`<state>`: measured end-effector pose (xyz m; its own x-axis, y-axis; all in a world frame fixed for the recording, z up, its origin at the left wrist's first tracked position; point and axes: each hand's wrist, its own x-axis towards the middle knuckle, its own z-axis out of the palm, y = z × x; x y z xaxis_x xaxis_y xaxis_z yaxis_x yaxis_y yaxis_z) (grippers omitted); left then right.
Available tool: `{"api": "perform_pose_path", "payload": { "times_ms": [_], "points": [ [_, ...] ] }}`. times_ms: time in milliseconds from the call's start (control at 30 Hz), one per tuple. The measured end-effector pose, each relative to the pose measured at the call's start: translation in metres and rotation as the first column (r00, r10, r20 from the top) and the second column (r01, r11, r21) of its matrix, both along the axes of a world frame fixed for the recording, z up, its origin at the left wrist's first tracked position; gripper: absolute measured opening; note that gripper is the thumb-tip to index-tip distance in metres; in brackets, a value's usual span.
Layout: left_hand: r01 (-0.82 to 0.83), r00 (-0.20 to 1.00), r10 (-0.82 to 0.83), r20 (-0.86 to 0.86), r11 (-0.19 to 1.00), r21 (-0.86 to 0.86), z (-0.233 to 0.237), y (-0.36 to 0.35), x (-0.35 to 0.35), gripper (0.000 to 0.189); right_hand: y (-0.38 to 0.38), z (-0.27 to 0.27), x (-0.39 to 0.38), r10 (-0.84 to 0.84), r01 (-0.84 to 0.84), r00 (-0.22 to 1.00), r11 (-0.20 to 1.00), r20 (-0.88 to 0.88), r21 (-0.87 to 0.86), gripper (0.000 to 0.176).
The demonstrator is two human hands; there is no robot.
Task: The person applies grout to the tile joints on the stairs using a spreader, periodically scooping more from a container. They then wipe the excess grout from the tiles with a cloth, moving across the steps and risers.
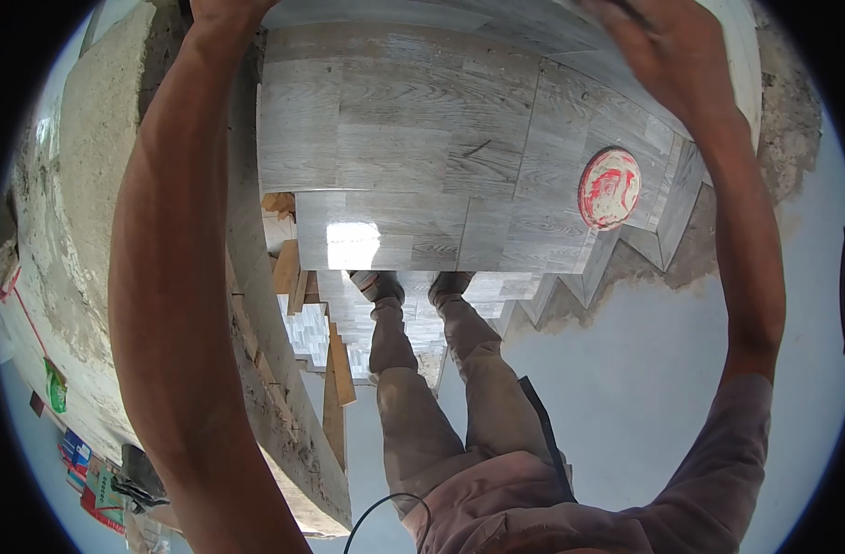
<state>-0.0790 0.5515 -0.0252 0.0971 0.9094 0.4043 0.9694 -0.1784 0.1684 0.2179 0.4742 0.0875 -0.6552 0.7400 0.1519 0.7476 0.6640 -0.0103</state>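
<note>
My left hand (233, 7) is at the top edge of the view, mostly cut off, so its fingers are hidden. At the upper right, my right hand (667, 37) is raised near the wall side, its fingers blurred and partly cut off by the top edge; what they hold, if anything, I cannot make out. Between and below my hands lies grey wood-pattern tile (395, 120) on the steps. A round disc (611, 188), red and smeared with whitish material, rests on the tile below my right hand.
My feet stand on a lower tiled step (413, 319). At the left is a rough concrete parapet (85, 175), with wood pieces (341, 360) beside the stairs. A pale wall (644, 379) runs along the right. Coloured packages (104, 494) lie at the lower left.
</note>
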Motion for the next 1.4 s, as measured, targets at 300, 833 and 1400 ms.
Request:
{"api": "perform_pose_path", "payload": {
  "times_ms": [300, 833, 1400],
  "points": [
    [0.042, 0.987, -0.026, -0.157, 0.994, 0.102, -0.005, 0.002, -0.005, 0.057, 0.034, -0.016, -0.021, 0.158, -0.161, 0.987, 0.984, 0.039, 0.077, 0.012],
    [0.064, 0.995, -0.045, -0.086, 0.971, 0.231, -0.017, 0.009, -0.008, 0.051, 0.018, -0.004, -0.027, 0.095, -0.069, 0.979, 0.987, -0.179, 0.147, 0.008],
    [0.027, 1.000, -0.028, 0.012, 0.998, 0.052, -0.004, 0.002, -0.003, 0.057, 0.004, -0.060, 0.010, -0.033, 0.118, 0.951, 0.958, -0.306, 0.263, 0.010]
  ]
}}
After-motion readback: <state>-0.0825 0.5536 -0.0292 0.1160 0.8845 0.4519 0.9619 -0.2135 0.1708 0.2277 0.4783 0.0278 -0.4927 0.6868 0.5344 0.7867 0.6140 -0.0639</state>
